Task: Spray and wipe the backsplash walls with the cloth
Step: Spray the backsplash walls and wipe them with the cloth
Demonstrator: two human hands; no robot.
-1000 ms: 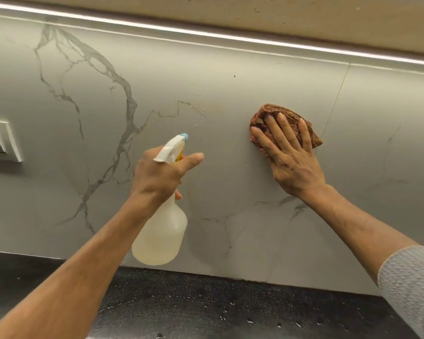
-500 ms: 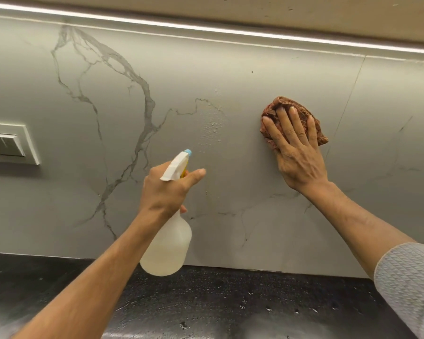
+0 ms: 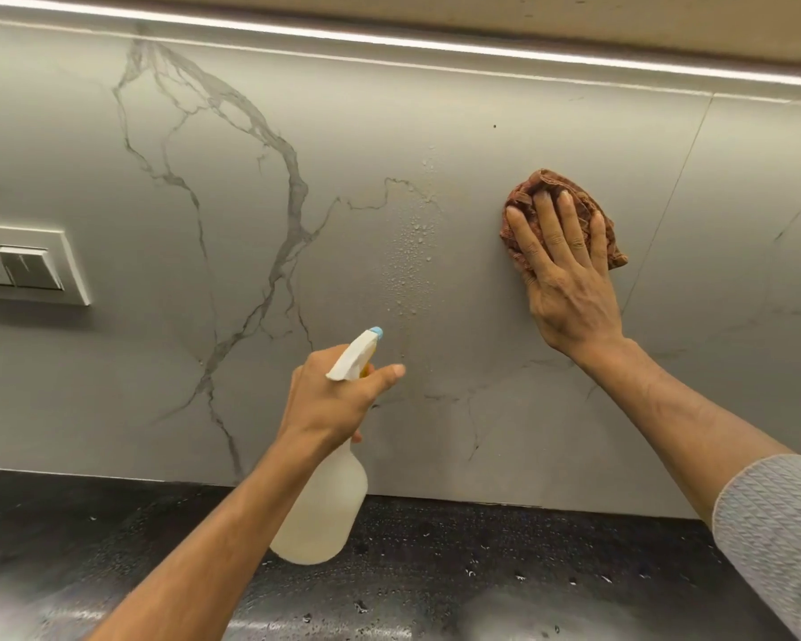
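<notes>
My left hand (image 3: pixel 338 400) grips the neck of a translucent spray bottle (image 3: pixel 320 515) with a white trigger head and blue nozzle, aimed at the grey marbled backsplash (image 3: pixel 389 131). Fresh droplets (image 3: pixel 410 252) bead on the wall just above the nozzle. My right hand (image 3: pixel 563 270) lies flat with straight fingers and presses a crumpled brown cloth (image 3: pixel 606 233) against the wall, right of the wet patch.
A white switch and socket plate (image 3: pixel 24 266) is mounted on the wall at far left. A black speckled countertop (image 3: pixel 482 571) with water spots runs along the bottom. A light strip (image 3: pixel 435 43) glows under the cabinet above. A vertical tile joint (image 3: pixel 676 178) passes behind the cloth.
Droplets have appeared and spread on the wall above the nozzle. The view has shifted left, showing more of the switch plate. The cloth hand has barely moved on the wall.
</notes>
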